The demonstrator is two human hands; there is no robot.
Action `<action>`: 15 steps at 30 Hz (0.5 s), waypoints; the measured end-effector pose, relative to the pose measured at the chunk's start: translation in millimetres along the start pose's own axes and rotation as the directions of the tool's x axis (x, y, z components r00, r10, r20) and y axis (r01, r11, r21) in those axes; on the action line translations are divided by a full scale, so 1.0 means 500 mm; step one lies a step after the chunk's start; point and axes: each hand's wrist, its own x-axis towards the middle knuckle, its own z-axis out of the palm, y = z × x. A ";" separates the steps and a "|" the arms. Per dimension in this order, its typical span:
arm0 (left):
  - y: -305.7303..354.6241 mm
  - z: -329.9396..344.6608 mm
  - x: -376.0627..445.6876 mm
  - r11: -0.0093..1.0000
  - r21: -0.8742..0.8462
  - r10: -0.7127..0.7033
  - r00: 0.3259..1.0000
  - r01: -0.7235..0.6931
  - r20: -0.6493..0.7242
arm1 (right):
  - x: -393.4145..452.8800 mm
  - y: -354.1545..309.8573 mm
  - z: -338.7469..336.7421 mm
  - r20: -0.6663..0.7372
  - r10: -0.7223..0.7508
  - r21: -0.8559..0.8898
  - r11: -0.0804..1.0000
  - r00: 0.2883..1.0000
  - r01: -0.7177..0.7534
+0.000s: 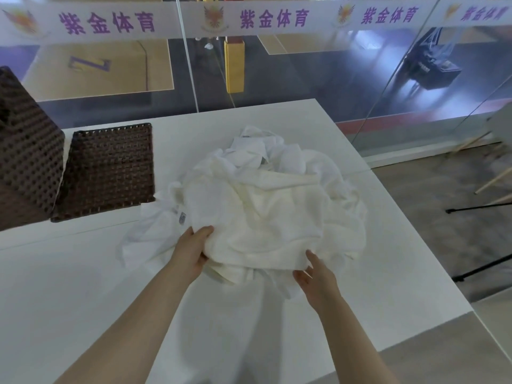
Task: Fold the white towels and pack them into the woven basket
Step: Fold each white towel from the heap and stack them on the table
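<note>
Across the glass wall [304, 73] ahead of you ran a pale banner [171, 20] printed in purple with 紫金体育, repeated beside a winged crest. A small tag [182, 217] on the cloth near your left hand was too blurred to read. The white towels [263, 200] lay in one crumpled heap in the middle of the white table [69, 286]. Your left hand [191, 252] had its grip on the heap's near left edge, thumb on top and fingers tucked under the cloth. Your right hand [315, 273] touched the near right edge; whether it had any grip, I cannot tell. The woven basket [108, 170], dark brown, stood to the left of the towels, with a second dark woven piece [25, 151] at the left edge. Through the glass showed a sports court floor [91, 70] with a yellow padded post [234, 66].
</note>
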 end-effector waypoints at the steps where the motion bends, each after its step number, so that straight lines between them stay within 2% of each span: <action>1: 0.004 -0.006 -0.004 0.997 0.060 0.050 0.998 -0.048 -0.026 | -0.002 0.002 -0.003 0.019 0.014 0.059 0.998 1.000 -0.015; 4: 0.012 -0.037 -0.011 0.965 0.199 0.175 0.984 -0.168 -0.016 | -0.007 0.001 -0.005 0.043 0.003 0.190 0.982 0.999 -0.011; 9: 0.013 -0.085 -0.045 0.954 0.236 0.193 0.981 -0.187 -0.003 | -0.016 -0.021 -0.008 0.093 -0.044 0.370 0.929 0.995 0.006; 13: 0.003 -0.115 -0.072 0.994 0.003 0.112 0.994 -0.112 0.015 | -0.017 -0.028 -0.019 0.177 0.003 0.529 0.843 0.984 -0.098; 15: 0.003 -0.135 -0.081 0.984 -0.161 0.079 0.997 -0.077 0.006 | -0.026 -0.033 -0.022 0.141 -0.012 0.558 0.827 0.990 -0.069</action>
